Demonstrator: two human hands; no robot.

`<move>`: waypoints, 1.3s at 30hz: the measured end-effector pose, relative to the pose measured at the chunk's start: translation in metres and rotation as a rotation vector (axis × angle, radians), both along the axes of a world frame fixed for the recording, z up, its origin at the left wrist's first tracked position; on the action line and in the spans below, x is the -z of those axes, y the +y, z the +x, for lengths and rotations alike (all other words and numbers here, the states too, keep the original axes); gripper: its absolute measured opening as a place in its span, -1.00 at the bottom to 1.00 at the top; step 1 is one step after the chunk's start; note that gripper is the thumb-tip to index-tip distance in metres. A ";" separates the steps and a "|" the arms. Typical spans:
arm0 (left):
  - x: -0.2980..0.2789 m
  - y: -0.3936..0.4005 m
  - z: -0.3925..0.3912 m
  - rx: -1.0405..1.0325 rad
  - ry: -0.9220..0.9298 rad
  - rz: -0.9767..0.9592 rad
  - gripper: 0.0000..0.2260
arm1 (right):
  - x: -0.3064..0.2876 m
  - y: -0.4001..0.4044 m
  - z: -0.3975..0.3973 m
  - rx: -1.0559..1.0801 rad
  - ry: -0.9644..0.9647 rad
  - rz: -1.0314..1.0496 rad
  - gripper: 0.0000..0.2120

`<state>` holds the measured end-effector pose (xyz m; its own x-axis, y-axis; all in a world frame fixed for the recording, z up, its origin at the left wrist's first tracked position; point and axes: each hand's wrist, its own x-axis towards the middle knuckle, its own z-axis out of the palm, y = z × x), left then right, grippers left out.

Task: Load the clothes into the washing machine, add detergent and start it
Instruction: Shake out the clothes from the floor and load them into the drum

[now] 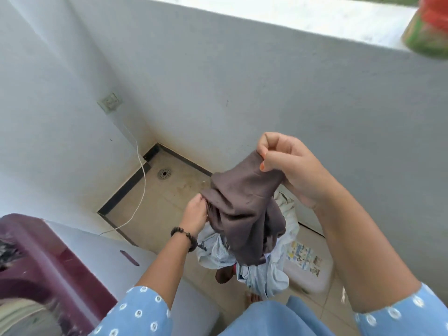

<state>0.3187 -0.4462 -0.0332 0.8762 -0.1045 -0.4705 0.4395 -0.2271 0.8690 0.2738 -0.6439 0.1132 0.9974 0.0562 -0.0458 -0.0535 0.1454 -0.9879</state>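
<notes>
Both hands hold up a brown-grey garment (242,214) over the floor. My right hand (288,163) pinches its top edge; lower down, my left hand (195,214), with a black bead bracelet at the wrist, grips its left side. Below the garment lies a heap of pale blue and white clothes (261,270) on a pale plastic tub (312,280). The top-loading washing machine (80,251), white with a maroon lid frame, fills the lower left, and laundry shows in its opening (17,314).
White walls close the corner ahead. A wall socket (110,102) feeds a white cable (143,180) running down to the machine. The tiled floor has a round drain (164,173). A red and green bag (429,27) sits on the parapet at top right.
</notes>
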 end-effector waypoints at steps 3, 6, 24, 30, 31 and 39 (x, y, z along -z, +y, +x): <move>-0.054 -0.009 0.016 -0.274 -0.039 -0.224 -0.72 | 0.008 0.004 -0.003 -0.001 0.018 -0.229 -0.88; -0.104 -0.012 0.023 -0.323 -0.074 -0.430 -0.73 | 0.017 0.004 0.000 0.047 0.083 -0.601 -0.86; -0.147 -0.001 -0.003 0.284 -0.568 -0.001 -0.44 | -0.021 0.034 0.001 0.040 -0.131 -0.268 -0.83; -0.106 0.003 0.000 0.215 -0.602 0.360 -0.91 | -0.045 0.035 -0.009 -0.027 -0.275 -0.183 -0.77; -0.097 0.006 0.001 0.221 -0.583 0.421 -0.93 | -0.050 0.032 -0.012 -0.030 -0.287 -0.150 -0.80; -0.019 0.048 0.007 0.201 -0.308 0.656 -0.82 | -0.082 0.011 -0.022 0.098 -0.433 0.111 -0.76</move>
<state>0.3253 -0.3986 -0.0140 0.9718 -0.0586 -0.2283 0.0944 -0.7909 0.6047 0.2513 -0.6325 0.1953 0.9241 -0.0585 0.3776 0.3804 0.2355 -0.8943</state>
